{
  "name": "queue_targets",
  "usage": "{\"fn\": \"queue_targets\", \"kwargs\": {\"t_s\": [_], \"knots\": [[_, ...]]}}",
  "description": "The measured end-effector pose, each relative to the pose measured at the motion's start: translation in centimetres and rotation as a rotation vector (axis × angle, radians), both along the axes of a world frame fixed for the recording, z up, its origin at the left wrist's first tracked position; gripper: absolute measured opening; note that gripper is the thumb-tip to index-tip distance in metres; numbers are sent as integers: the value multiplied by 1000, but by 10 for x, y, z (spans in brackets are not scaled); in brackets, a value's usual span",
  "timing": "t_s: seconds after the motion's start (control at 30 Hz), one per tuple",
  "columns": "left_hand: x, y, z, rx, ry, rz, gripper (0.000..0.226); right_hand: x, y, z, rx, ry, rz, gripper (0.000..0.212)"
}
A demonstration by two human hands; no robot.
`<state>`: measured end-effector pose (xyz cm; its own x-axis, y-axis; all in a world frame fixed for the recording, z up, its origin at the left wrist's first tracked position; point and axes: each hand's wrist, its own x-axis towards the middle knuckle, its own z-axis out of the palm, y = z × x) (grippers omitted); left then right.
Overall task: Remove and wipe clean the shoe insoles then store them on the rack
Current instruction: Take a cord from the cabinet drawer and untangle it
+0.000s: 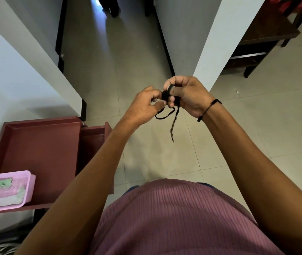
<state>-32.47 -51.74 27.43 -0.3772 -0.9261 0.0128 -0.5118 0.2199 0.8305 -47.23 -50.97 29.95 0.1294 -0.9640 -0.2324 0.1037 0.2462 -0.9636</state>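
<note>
Head view, looking down past my maroon ribbed shirt [174, 218] at a tiled floor [165, 162]. Both my hands are raised in front of me, close together. My left hand [143, 105] has thumb and fingers curled, pinching one end of a thin black cord [173, 124]. My right hand [187, 94] is curled round the other part of it, with cord wound over the index finger; a dark band shows on that finger. A loop and one twisted tail hang loose below the hands. A black bracelet [209, 109] sits on my right wrist.

Task things: no insoles and no shoe in plain sight. The dark red rack [41, 144] stands at my left against the wall, well apart from my hands, with a pink basket [7, 190] on its top near the front edge holding a greenish cloth [3, 183]. Dark shapes at bottom left under the rack could be footwear; cannot tell.

Step, my judgement: not on the insoles right now. I'm fiddling with the cord, tying or untangling it, unclear which and unclear what it belongs to. Wiping looks not started from here.

Next move probably calls for finishing with or putting down the cord so both hands are free, then turning left and bending down toward the rack to find a shoe and reach the cloth.
</note>
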Motion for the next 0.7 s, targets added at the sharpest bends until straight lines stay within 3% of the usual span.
{"fn": "queue_targets", "kwargs": {"t_s": [0.13, 0.2, 0.37, 0.47, 0.57, 0.7], "knots": [[-1, -2, -1, 12, 57, 18, 22, -9, 0, 1, -13, -4, -28, 27], [3, -3, -2, 58, 184, 81, 12, -16, 2, 1, -9, -1, -12, 28], [8, -3, 6, 225, 372, 211, 26, -29, 8, 1, 22, 17, 83, 29], [5, -1, 10, 382, 515, 177, 33, -30, 8, 5, 5, 16, 93, 27], [0, 0, 14, 404, 422, 164, 35, -31, 8, 10, -47, 55, 114, 27], [-5, 0, 15, 347, 320, 130, 22, -31, 11, 13, -145, 139, 130, 29]]}}
